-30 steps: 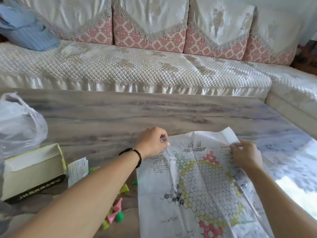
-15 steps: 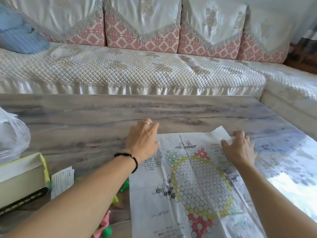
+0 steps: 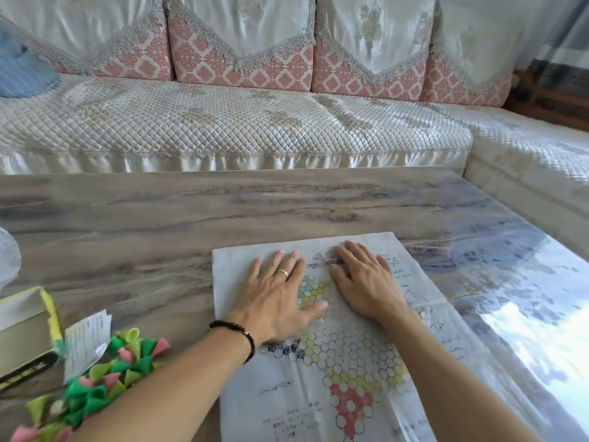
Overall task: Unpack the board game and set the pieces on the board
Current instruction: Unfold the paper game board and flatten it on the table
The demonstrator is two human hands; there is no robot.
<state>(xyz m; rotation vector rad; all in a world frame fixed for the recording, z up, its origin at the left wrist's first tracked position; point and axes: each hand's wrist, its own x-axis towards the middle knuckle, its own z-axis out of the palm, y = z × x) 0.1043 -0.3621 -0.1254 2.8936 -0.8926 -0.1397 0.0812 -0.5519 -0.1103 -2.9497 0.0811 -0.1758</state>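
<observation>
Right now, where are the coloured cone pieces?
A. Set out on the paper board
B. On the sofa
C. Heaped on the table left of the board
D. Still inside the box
C: the cone pieces lie in a loose heap on the table, left of the paper board, where both hands press flat.

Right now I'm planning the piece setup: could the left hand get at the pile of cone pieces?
Probably yes. The left hand lies flat on the paper board, holding nothing, and the cone pieces sit on bare table just left of its forearm, with nothing between.
</observation>
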